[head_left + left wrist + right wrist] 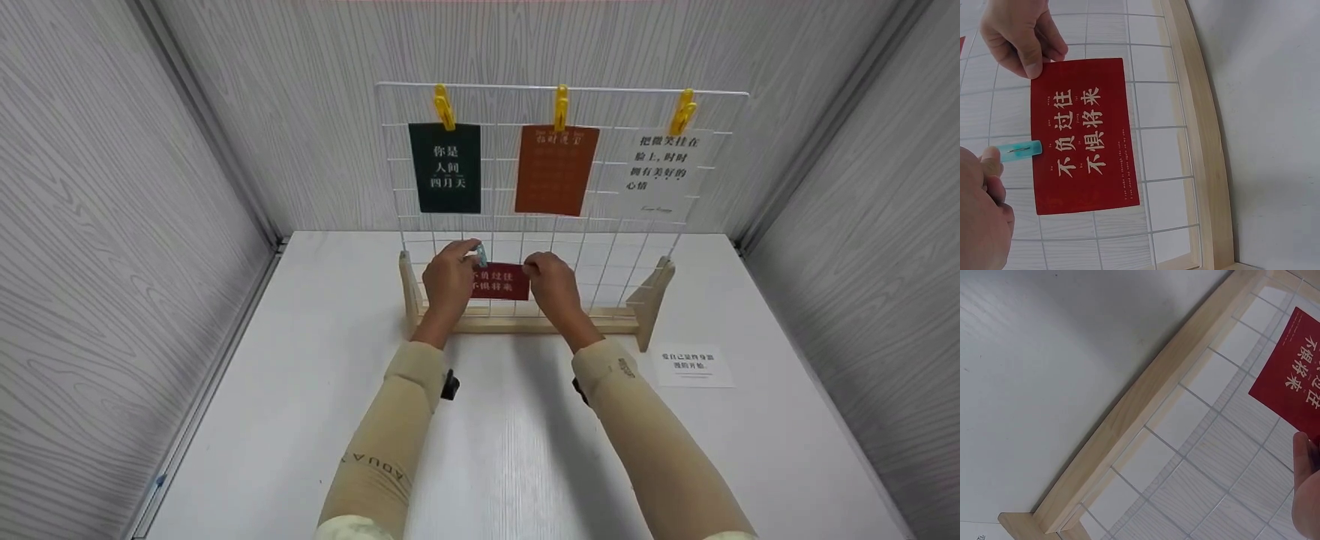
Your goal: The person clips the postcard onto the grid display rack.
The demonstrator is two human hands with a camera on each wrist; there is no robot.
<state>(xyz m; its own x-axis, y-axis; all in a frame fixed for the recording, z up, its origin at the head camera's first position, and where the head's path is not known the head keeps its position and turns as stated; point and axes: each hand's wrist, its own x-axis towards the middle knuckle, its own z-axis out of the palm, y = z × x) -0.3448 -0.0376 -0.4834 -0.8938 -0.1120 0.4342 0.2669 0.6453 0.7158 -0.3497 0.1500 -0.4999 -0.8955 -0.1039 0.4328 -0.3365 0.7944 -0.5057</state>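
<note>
A dark red card (1081,135) with white lettering lies against the lower part of a white wire grid (592,255). My left hand (450,279) pinches a light blue clothespin (1019,150), whose tip overlaps the card's top edge in the left wrist view. At the card's upper right corner, my right hand (553,283) pinches it between thumb and fingers. Only that hand's edge shows in the right wrist view, beside the red card (1292,374).
Yellow clips hold a dark green card (450,199), an orange card (555,180) and a white card (664,172) on the grid above. The grid stands on a wooden base (517,325). Another white card (694,375) lies on the white table (315,420) at right.
</note>
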